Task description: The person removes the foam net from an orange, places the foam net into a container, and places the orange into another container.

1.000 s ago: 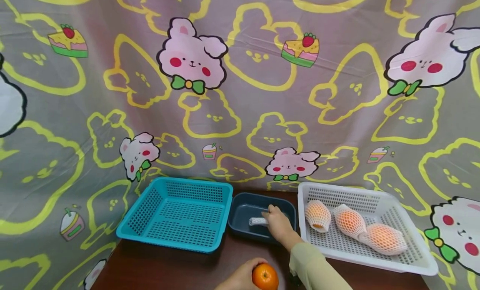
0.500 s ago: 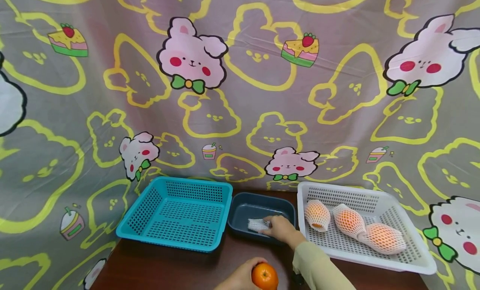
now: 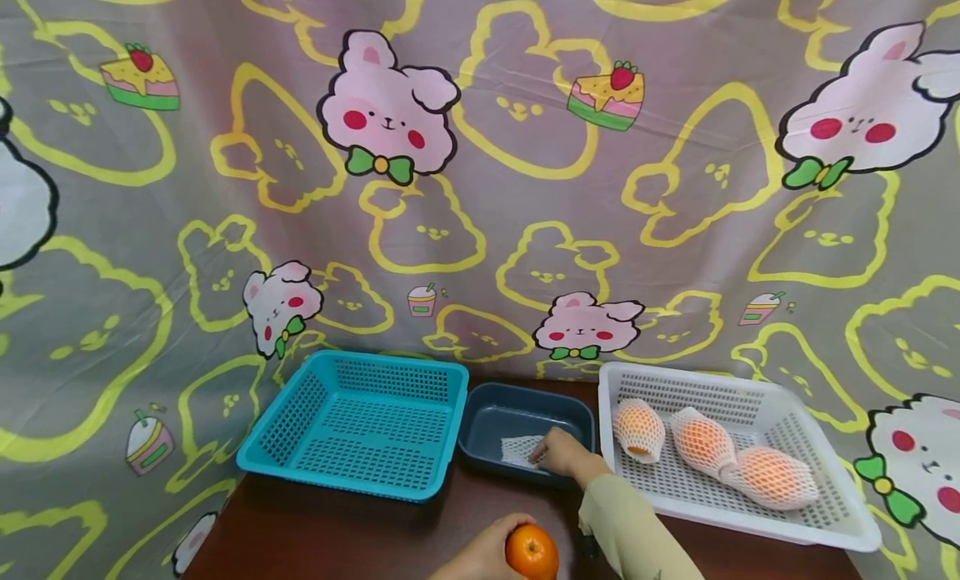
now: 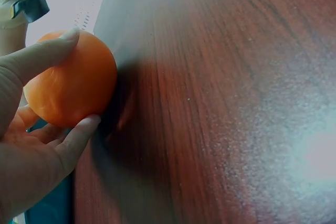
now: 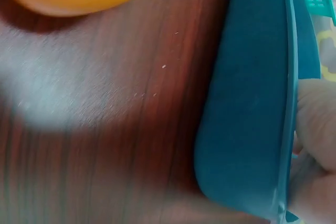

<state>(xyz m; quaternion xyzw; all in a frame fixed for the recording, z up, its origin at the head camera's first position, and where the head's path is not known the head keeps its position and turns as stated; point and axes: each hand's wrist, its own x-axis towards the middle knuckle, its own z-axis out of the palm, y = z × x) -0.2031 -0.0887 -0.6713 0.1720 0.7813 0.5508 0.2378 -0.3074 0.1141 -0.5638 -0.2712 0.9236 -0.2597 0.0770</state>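
Observation:
My left hand (image 3: 487,552) grips an orange (image 3: 532,552) at the near edge of the view, low over the brown table. In the left wrist view, thumb and fingers curl round the orange (image 4: 73,82) from the side. My right hand (image 3: 564,455) reaches into a dark blue tray (image 3: 525,392), its bent fingers at the right edge of a white foam net sleeve (image 3: 517,449) that lies flattened on the tray floor. In the right wrist view the tray wall (image 5: 247,98) hides the fingertips of that hand (image 5: 317,129).
A turquoise basket (image 3: 352,490) stands left of the tray. On its right, a white basket (image 3: 757,526) holds several fruits in foam nets (image 3: 703,441). A patterned cloth (image 3: 480,230) hangs behind. A small black object (image 3: 588,547) shows beneath my right sleeve.
The bunched net sleeve has come to lie flatter on the tray floor. My right hand has loosened, shifted slightly nearer, and bent its fingers again at the net's edge. The left hand stays put.

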